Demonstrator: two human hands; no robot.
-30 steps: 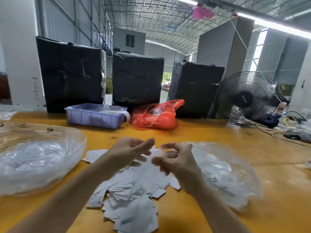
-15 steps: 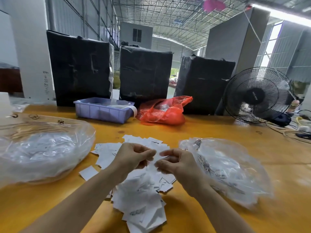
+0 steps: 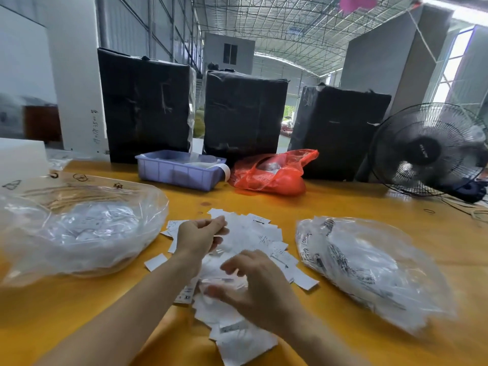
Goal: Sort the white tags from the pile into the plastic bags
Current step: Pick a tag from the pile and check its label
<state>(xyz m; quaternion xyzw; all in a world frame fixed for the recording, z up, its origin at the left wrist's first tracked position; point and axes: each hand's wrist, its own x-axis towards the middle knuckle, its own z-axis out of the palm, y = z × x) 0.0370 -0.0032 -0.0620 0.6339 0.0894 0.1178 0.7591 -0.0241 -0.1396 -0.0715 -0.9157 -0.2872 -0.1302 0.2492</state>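
The white tags [image 3: 253, 249] lie in a loose pile at the middle of the tabletop [image 3: 343, 202], running toward its near edge, and that's where we're working. Our left hand [image 3: 198, 237] is raised just above the far part of the pile, fingers curled in and thumb pressed to fingertips; it looks like it pinches a tag or two, though what's between them is too small to be sure. Our right hand [image 3: 253, 283] is down on the near part of the pile, fingers half spread and blurred (so whether it has actually caught anything, we cannot tell).

We'd call this the picking step: tags being gathered, none going into a bag yet. Next, we'd say, the pinched tags need carrying sideways to the right bag, and a mouth has to be found and held open.

The two choices flank the pile: a big clear bag [image 3: 79, 231] toward the left edge, already holding tags, and a second clear bag [image 3: 369, 262] toward the right edge, likewise part full. Both sag flat, which may slow the drop.

Along the far edge sit a lilac tray [image 3: 179, 173], a red plastic bag [image 3: 274, 173], three black-wrapped boxes [image 3: 245, 114] and a fan [image 3: 425, 149], all well apart from our reach.
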